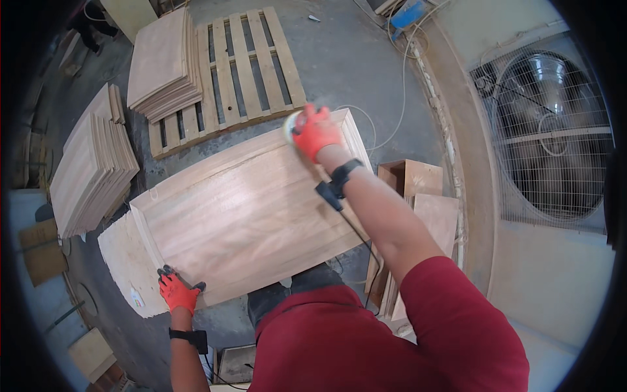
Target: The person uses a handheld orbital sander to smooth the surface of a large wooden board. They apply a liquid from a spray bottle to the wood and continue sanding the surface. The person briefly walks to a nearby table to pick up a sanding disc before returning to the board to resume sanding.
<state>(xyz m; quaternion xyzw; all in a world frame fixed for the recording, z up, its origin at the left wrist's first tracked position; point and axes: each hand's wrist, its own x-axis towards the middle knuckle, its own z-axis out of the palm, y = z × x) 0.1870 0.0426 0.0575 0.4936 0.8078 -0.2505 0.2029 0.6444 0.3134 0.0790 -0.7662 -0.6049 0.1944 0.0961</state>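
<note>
A pale wooden panel lies in front of me, slanting up to the right, on top of a larger light board that shows at its left end. My right hand, in a red glove, reaches to the panel's far right part. It is closed on a round sander, mostly hidden under the glove and slightly blurred. My left hand, in a red glove with dark fingertips, rests at the panel's near left corner. Its fingers are spread and hold nothing.
Beyond the panel is a slatted wooden pallet bearing stacked sheets. Another sheet stack stands left. A pale hose crosses the floor. Wooden boxes and boards are at right, below a caged fan. Someone's legs show far left.
</note>
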